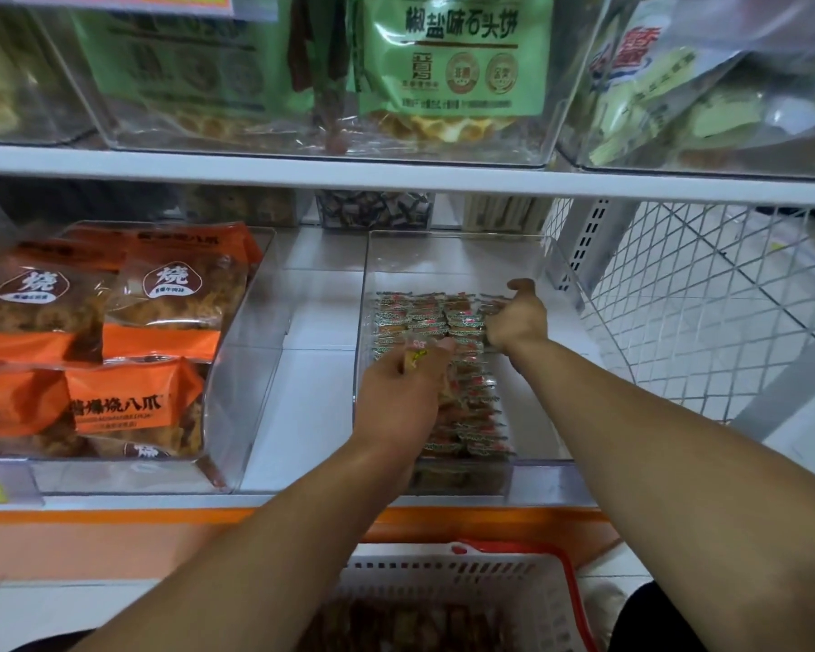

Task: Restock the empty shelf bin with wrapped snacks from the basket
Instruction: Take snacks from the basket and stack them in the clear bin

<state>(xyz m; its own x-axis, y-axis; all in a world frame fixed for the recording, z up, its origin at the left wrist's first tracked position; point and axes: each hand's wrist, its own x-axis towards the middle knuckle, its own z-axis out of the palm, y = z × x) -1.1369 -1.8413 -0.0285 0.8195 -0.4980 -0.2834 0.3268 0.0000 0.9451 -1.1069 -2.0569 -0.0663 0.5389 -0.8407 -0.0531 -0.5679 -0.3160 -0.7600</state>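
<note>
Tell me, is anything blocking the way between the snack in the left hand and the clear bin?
Nothing visible does. The left hand holds a wrapped snack already over the open-topped clear bin, just above the snacks lying inside. The right hand works farther back.

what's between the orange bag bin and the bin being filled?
Head view: nothing stands there. Between the orange snack bag bin and the clear bin holding the wrapped snacks lies only a bare strip of white shelf.

The white shelf (311,369) carries two clear bins directly on its surface: the left bin (236,369) holds orange snack bags (133,317); the right bin (537,435) holds small wrapped snacks (448,322). Further containers at the rear are indistinct.
</note>
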